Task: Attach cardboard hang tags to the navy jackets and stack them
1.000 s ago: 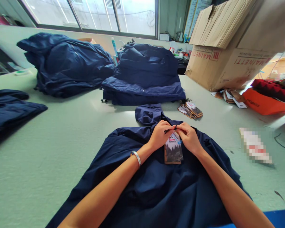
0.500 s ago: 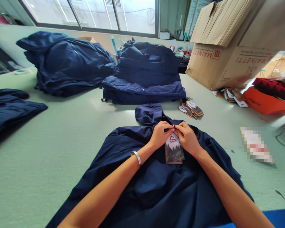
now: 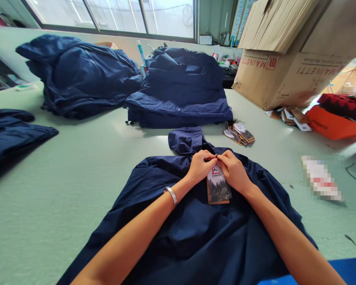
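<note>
A navy hooded jacket [image 3: 192, 221] lies spread on the table in front of me, its hood pointing away. At its neckline my left hand [image 3: 202, 166] and my right hand [image 3: 233, 170] meet, fingertips pinched together on a thin black cord [image 3: 216, 156]. Below the fingers a hang tag [image 3: 218, 186] with a forest picture and a red logo rests on the jacket, a brown card edge showing under it. My fingers partly cover the cord and the tag's top.
Two heaps of navy garments [image 3: 83, 75] [image 3: 180, 87] stand behind. More hang tags [image 3: 239, 132] lie beyond my right hand. A cardboard box [image 3: 284, 79], an orange bag [image 3: 332, 122] and a blurred white packet [image 3: 322, 178] are to the right. Another navy garment [image 3: 14, 132] lies left on the green table [image 3: 77, 190].
My fingers have shifted slightly at the cord, and a small dark loop now shows above the fingertips. The tag stays hanging below them. The camera view has tilted a little.
</note>
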Motion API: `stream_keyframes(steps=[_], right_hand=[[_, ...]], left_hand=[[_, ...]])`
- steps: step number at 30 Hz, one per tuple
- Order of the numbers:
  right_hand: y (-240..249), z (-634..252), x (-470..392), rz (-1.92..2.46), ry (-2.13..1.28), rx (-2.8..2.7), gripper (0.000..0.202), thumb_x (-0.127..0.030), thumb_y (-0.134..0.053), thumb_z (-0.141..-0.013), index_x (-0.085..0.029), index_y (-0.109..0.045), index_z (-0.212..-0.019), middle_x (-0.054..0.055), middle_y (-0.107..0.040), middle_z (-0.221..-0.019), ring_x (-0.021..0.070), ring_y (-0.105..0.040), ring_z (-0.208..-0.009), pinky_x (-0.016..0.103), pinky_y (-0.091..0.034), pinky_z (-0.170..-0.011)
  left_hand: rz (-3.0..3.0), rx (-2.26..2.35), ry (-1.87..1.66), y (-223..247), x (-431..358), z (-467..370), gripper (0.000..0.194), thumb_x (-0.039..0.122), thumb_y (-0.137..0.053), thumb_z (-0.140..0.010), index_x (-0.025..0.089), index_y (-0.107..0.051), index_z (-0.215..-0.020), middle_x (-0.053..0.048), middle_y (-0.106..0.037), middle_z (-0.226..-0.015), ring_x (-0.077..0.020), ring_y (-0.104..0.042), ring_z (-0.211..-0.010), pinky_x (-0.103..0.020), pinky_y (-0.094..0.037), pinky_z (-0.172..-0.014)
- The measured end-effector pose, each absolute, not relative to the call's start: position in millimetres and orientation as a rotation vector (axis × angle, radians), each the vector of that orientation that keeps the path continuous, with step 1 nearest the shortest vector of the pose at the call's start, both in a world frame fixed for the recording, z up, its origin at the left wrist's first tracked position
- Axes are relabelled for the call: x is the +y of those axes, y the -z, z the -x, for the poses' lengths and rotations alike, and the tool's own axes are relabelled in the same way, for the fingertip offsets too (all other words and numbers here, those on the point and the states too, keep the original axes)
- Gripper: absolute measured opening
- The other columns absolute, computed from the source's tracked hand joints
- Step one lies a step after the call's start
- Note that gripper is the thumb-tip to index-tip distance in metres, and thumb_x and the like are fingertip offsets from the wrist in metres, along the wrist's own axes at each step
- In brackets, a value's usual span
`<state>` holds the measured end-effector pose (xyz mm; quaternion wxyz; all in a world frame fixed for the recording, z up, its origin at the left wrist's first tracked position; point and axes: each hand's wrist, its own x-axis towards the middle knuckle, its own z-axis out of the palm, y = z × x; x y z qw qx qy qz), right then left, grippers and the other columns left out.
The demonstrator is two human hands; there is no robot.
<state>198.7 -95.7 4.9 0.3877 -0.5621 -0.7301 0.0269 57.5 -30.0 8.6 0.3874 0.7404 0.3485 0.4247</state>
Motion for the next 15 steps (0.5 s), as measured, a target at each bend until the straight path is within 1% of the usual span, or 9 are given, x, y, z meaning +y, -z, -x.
stream_keyframes(steps=[4, 9, 12, 15], right_hand=[[-5.4, -199.2, -97.0, 1.406, -0.064, -1.793, 0.02, -0.016, -0.049, -0.09, -0.017, -0.067, -0.098, 0.009, -0.063, -0.089, 0.0203, -0.061, -0.079, 0.032, -0.049, -0.075], [-8.0, -198.6, -98.9, 1.487, -0.082, -1.614, 0.008, -0.016, -0.059, -0.082, -0.018, -0.062, -0.089, 0.004, -0.064, -0.08, 0.0164, -0.058, -0.065, 0.029, -0.047, -0.065], [-10.1, -200.1, -99.6, 1.539, 0.004, -1.587, 0.002, -0.02, -0.062, -0.081, -0.019, -0.061, -0.083, 0.004, -0.063, -0.081, 0.0168, -0.056, -0.066, 0.029, -0.044, -0.065], [-11.6, -201.8, -100.5, 1.629, 0.078, -1.576, 0.012, -0.026, -0.064, -0.083, -0.019, -0.063, -0.073, 0.004, -0.063, -0.074, 0.0181, -0.056, -0.067, 0.03, -0.042, -0.065]], left_hand=[[-1.781, 0.871, -1.054, -9.2, -29.2, -58.1, 0.013, 0.009, -0.064, -0.069, 0.016, -0.073, -0.064, -0.001, -0.066, -0.068, -0.012, -0.06, -0.066, -0.022, -0.046, -0.063], [-1.68, 0.843, -1.031, -9.1, -28.4, -58.8, 0.008, 0.015, -0.067, -0.068, 0.016, -0.073, -0.063, 0.0, -0.064, -0.066, -0.0113, -0.059, -0.063, -0.022, -0.044, -0.058], [-1.674, 0.814, -1.031, -9.0, -28.3, -58.4, 0.008, 0.017, -0.067, -0.069, 0.016, -0.074, -0.065, 0.0, -0.063, -0.067, -0.011, -0.058, -0.063, -0.022, -0.044, -0.059], [-1.687, 0.802, -1.045, -8.6, -28.3, -58.2, 0.008, 0.018, -0.068, -0.07, 0.016, -0.074, -0.066, 0.0, -0.063, -0.068, -0.0107, -0.058, -0.063, -0.022, -0.044, -0.059]])
